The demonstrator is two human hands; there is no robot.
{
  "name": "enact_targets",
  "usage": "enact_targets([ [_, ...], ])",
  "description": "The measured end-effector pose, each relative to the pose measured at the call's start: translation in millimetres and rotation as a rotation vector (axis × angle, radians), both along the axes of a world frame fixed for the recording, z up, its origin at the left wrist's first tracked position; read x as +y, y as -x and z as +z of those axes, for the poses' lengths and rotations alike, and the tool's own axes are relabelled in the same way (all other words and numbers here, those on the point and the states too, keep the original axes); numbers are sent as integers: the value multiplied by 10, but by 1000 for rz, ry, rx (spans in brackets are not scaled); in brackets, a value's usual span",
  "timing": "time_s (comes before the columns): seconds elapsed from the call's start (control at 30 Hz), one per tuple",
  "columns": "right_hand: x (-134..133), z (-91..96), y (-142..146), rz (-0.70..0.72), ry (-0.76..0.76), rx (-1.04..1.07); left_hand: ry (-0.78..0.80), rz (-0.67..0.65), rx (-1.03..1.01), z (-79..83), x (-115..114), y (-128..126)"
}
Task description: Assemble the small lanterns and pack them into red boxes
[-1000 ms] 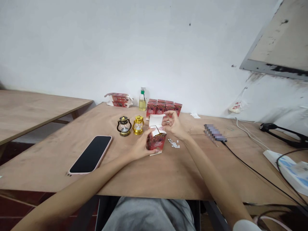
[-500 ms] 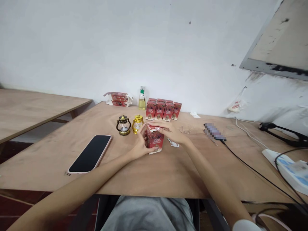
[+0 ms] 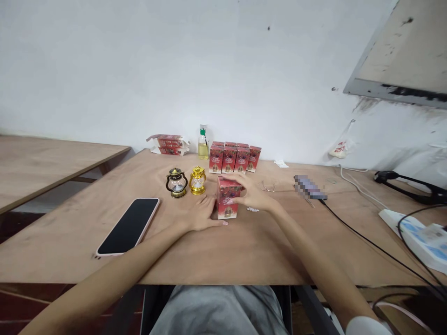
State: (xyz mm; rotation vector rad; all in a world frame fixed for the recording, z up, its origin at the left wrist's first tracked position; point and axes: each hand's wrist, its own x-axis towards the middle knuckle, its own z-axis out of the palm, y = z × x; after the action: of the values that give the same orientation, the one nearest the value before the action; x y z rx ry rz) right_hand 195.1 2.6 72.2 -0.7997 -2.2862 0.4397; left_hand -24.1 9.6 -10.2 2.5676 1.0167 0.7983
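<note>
A small red carton [image 3: 226,197] stands upright and closed on the wooden table [image 3: 223,251]. My right hand [image 3: 253,193] grips its right side with curled fingers. My left hand [image 3: 202,216] lies flat on the table just left of the carton, fingers stretched out, holding nothing. Left of it stand a black mini lantern [image 3: 176,183] and a gold mini lantern [image 3: 197,180]. A few small white bits [image 3: 252,209] lie beneath my right hand.
A row of closed red cartons [image 3: 232,158] and a small bottle of yellow liquid [image 3: 203,145] stand at the back. Flattened cartons [image 3: 169,144] lie by the wall. A phone [image 3: 128,225] lies at left. Cables [image 3: 370,244] and a power strip [image 3: 414,237] are at right.
The carton's open white flap was folded down and closed. My left hand let go of the carton and dropped flat onto the table; my right hand moved to its side.
</note>
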Motion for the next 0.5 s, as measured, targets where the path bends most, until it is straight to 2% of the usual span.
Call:
enact_targets([
  [0.1,197,149,-199,-154,-24,38,25,35,271,-15,-10,2],
  [0.27,738,405,-700,-568,-80,70,41,62,374,-31,-23,-15],
  [0.37,1082,374,-880,-762,-36,104,23,53,364,-42,-17,-15],
  [0.5,1439,163,-895,-862,85,189,6,43,332,-37,-25,-16],
])
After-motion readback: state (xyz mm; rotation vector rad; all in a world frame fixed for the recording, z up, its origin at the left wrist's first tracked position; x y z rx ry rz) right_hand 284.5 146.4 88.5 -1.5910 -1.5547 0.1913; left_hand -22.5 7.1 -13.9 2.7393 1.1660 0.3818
